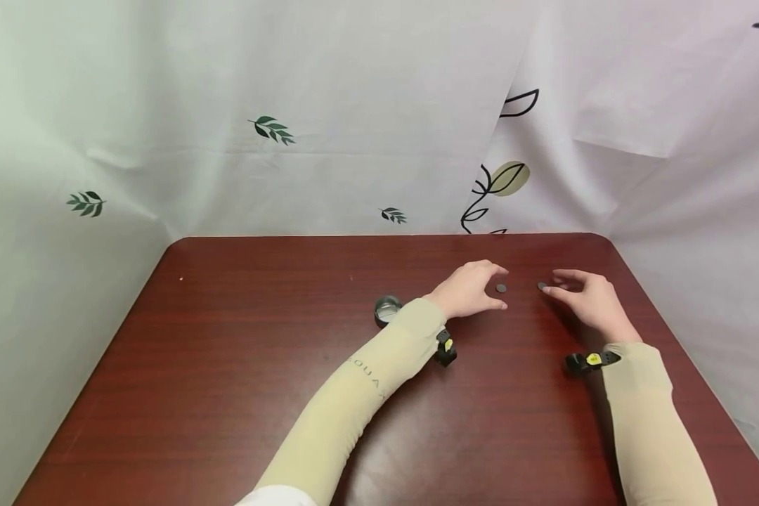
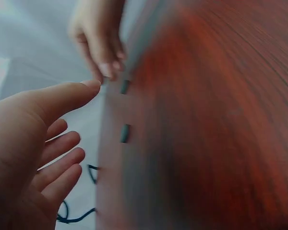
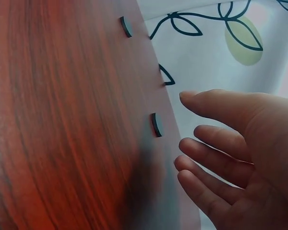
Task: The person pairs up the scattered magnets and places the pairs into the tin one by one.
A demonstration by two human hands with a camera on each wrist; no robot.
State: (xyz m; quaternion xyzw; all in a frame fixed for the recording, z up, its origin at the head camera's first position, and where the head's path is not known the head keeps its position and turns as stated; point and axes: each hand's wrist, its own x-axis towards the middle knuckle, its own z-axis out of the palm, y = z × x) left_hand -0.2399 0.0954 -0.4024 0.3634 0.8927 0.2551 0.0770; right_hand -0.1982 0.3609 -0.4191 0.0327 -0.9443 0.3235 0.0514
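Observation:
Two small dark flat discs lie on the wooden table, a short gap between them. My left hand is at the left disc, thumb and fingers spread to either side without touching it. Over by the right disc, my right hand has its thumb and fingers apart, holding nothing. The right wrist view shows that disc a little away from the fingertips. Both discs appear edge-on in the left wrist view, the nearer disc beside my left hand.
A small round dark-rimmed container stands left of my left wrist, partly hidden by the sleeve. The reddish-brown table ends at the back against a pale hanging cloth with leaf prints. Black straps with small devices circle both wrists.

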